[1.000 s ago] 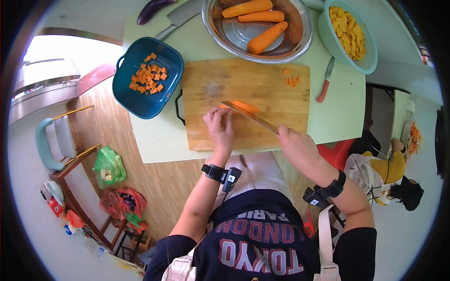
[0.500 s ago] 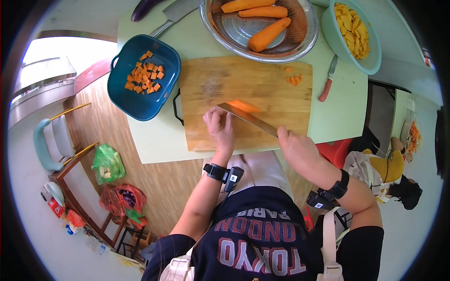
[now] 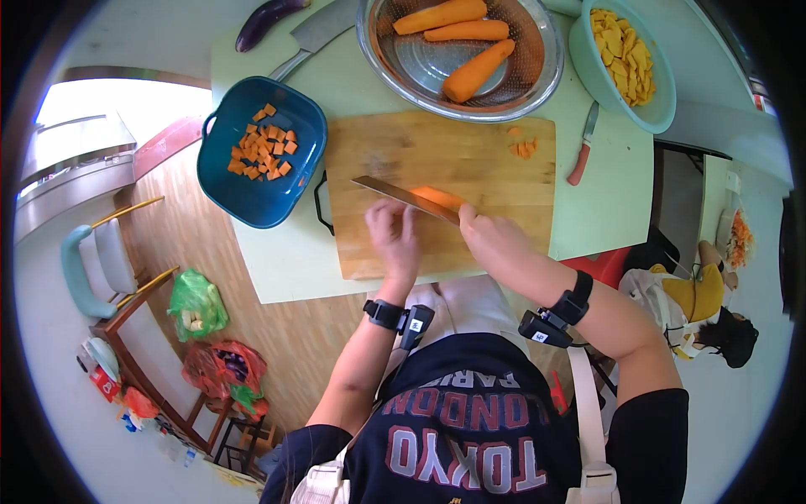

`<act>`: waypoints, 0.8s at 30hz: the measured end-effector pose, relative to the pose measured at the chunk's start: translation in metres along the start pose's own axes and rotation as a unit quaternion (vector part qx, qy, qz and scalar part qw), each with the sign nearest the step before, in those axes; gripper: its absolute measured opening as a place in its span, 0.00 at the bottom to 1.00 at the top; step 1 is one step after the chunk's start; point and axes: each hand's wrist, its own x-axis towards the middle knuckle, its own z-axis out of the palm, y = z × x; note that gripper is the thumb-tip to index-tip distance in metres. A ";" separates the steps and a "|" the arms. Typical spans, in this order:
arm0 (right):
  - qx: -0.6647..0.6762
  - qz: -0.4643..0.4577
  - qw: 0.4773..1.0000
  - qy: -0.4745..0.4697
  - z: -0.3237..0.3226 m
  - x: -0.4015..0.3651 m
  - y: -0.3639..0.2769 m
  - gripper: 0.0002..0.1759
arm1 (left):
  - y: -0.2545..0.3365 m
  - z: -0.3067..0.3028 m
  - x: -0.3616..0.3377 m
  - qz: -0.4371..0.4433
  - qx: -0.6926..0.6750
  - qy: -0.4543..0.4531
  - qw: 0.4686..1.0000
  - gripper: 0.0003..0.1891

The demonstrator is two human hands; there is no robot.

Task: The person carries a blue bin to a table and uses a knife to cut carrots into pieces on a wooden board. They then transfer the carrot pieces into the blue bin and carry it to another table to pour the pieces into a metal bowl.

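Note:
My right hand [image 3: 495, 239] is closed around the handle of a broad-bladed kitchen knife [image 3: 403, 198]. The blade points left and lies slantwise over the wooden cutting board [image 3: 504, 202]. An orange carrot piece [image 3: 438, 198] shows just beyond the blade, partly covered by it. On the near side of the blade is my left hand [image 3: 391, 239], its fingers curled down close to the steel. Whatever those fingers hold, if anything, is hidden. Small carrot scraps [image 3: 522, 148] lie at the board's far right corner.
Left of the board stands a blue basin [image 3: 220, 189] with carrot cubes. Behind it are a metal colander [image 3: 546, 94] of carrots, a cleaver [image 3: 326, 23] and an eggplant [image 3: 267, 23]. A green bowl [image 3: 588, 59] of yellow slices and a red-handled knife [image 3: 581, 155] are at right. Another person [image 3: 693, 302] sits farther right.
My right hand has moved left with the knife, so the blade reaches farther left past my left fingers. My left hand stays nearly in place, its fingers slightly loosened. The view has shifted slightly.

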 end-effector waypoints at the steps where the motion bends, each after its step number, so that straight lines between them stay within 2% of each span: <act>1: -0.023 -0.005 1.000 -0.002 0.000 0.003 0.000 0.08 | 0.003 -0.005 0.008 0.006 -0.001 -0.002 1.000 0.07; 3: -0.044 -0.002 0.999 -0.002 0.001 0.004 0.001 0.08 | 0.030 -0.022 0.032 0.219 0.106 0.081 0.967 0.09; 4: -0.042 -0.006 0.999 -0.004 0.002 0.001 0.001 0.08 | 0.045 -0.025 0.047 0.217 0.105 0.078 0.967 0.09; 6: -0.044 -0.010 0.999 -0.006 0.003 0.001 0.002 0.07 | 0.064 -0.017 0.087 0.309 0.162 -0.107 0.931 0.11; 7: -0.044 -0.007 0.999 -0.002 0.005 0.001 0.002 0.07 | 0.064 -0.009 0.095 0.309 0.161 -0.106 0.931 0.11; 9: -0.043 -0.004 0.999 0.002 0.005 0.002 0.001 0.08 | 0.064 0.003 0.104 0.329 0.286 -0.203 0.877 0.18; 12: -0.030 0.014 0.999 0.002 0.002 0.003 -0.004 0.07 | 0.065 0.006 0.106 0.311 0.334 -0.199 0.867 0.23; 15: -0.041 0.015 0.999 0.019 0.007 0.005 -0.009 0.07 | 0.058 0.002 0.108 0.280 0.341 -0.206 0.873 0.24; 19: -0.016 0.013 1.000 0.004 0.007 0.012 0.000 0.07 | 0.056 0.011 0.112 0.281 0.361 -0.208 0.864 0.25; 21: -0.017 0.012 1.000 0.000 0.007 0.014 0.005 0.06 | 0.056 0.014 0.113 0.246 0.388 -0.232 0.857 0.26; 24: -0.018 0.013 1.000 -0.014 0.012 0.016 0.008 0.07 | 0.056 0.018 0.112 0.266 0.390 -0.211 0.856 0.25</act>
